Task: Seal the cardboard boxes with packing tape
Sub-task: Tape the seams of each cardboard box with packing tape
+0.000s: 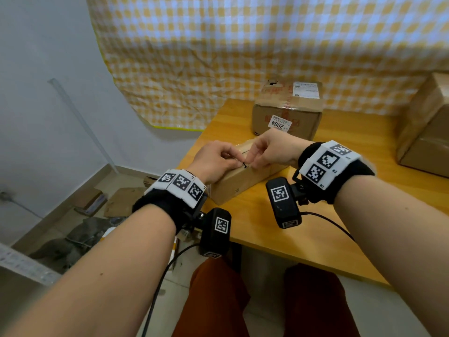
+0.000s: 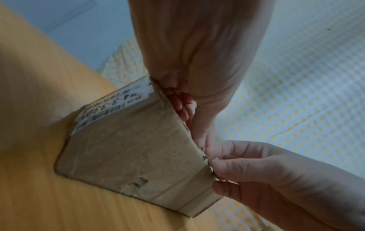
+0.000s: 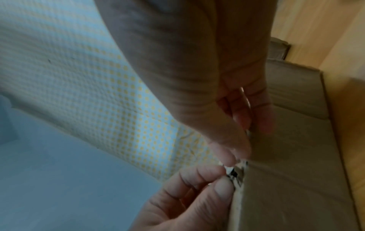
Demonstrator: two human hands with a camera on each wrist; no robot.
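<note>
A small cardboard box (image 1: 240, 181) lies near the left corner of the wooden table (image 1: 279, 229), with glossy clear tape on its top. Both hands meet over the box's upper edge. My left hand (image 1: 236, 159) and my right hand (image 1: 252, 162) each pinch a small scrap (image 1: 244, 165) with a black mark, right at that edge. In the left wrist view my left hand's fingers (image 2: 201, 137) lie along the box (image 2: 134, 150) edge. In the right wrist view the scrap (image 3: 235, 173) sits between the two hands' fingertips. I cannot tell whether it is tape or label.
A larger taped box (image 1: 286, 115) with a "2004" sticker stands behind the small one. Another big box (image 1: 427, 132) fills the table's right end. A yellow chequered cloth (image 1: 243, 45) hangs behind. Cardboard scraps and clutter (image 1: 97, 205) lie on the floor to the left.
</note>
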